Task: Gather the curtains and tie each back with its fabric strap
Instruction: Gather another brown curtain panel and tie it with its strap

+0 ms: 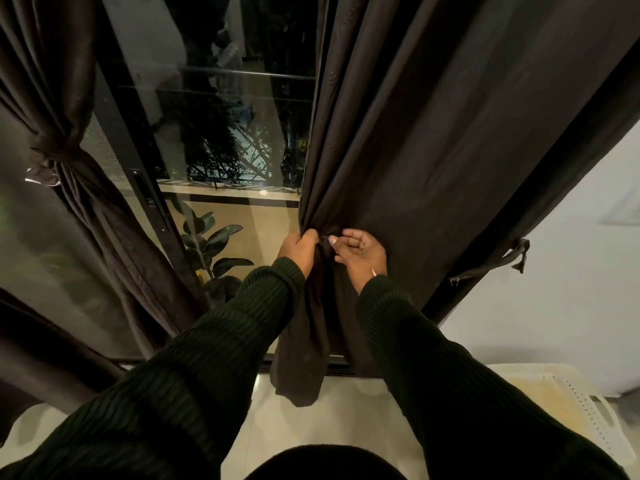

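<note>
The dark brown right curtain (433,140) hangs over the right half of the glass door. My left hand (299,249) grips its bunched inner edge at about waist height. My right hand (360,252) sits just beside it, fingers curled, pinching a fold of the same curtain. A loose fabric strap (498,259) hangs from the wall at the curtain's right edge, apart from both hands. The left curtain (79,188) is gathered and bound by its strap (52,157) at the far left.
A black-framed sliding glass door (145,188) shows a night balcony with a leafy potted plant (214,244). White wall (571,271) lies to the right. A pale perforated plastic seat (561,400) stands low on the right, on a light tiled floor (311,424).
</note>
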